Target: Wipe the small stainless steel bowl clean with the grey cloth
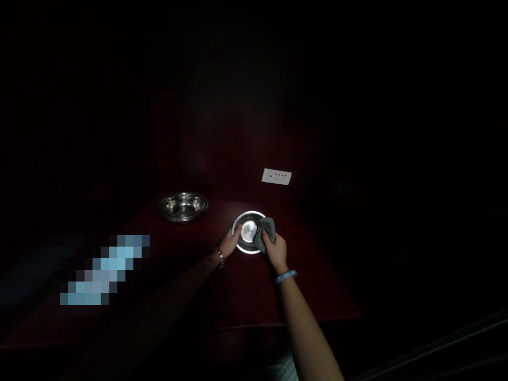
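Note:
A shiny metal bowl [249,232] is held above the dark red table, its inside facing me. My left hand [229,242] grips its left rim, with the thumb over the edge and the other fingers hidden behind it. On the right side, my right hand [277,250] is closed on a grey-green cloth [266,230] that lies against the bowl's rim and inner wall. Farther left on the table sits a stack of metal bowls [182,206]; how many it holds I cannot tell.
The dark red table [317,286] ends at a front edge below my hands. A white socket panel [277,177] is set in the dark surface behind. A pixelated bright patch [105,270] covers something at the left. The surroundings are very dark.

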A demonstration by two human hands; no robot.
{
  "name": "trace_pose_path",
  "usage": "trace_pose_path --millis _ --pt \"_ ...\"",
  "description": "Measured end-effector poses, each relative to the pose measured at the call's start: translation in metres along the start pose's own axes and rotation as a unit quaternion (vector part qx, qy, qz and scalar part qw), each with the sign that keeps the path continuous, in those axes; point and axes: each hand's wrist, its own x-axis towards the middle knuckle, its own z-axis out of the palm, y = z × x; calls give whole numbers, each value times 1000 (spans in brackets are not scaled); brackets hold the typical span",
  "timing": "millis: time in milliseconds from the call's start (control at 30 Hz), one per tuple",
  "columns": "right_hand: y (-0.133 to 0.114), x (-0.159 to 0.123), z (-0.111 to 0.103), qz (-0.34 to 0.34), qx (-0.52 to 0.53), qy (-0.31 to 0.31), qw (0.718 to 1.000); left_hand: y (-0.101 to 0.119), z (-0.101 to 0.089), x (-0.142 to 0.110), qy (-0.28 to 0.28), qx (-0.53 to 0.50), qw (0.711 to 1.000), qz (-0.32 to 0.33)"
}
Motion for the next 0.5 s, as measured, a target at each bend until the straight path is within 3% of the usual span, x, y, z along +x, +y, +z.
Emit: trace_pose_path --millis 500 --pt "6 -1 3 4 -2 -28 1000 1 -3 -4 12 5 1000 -28"
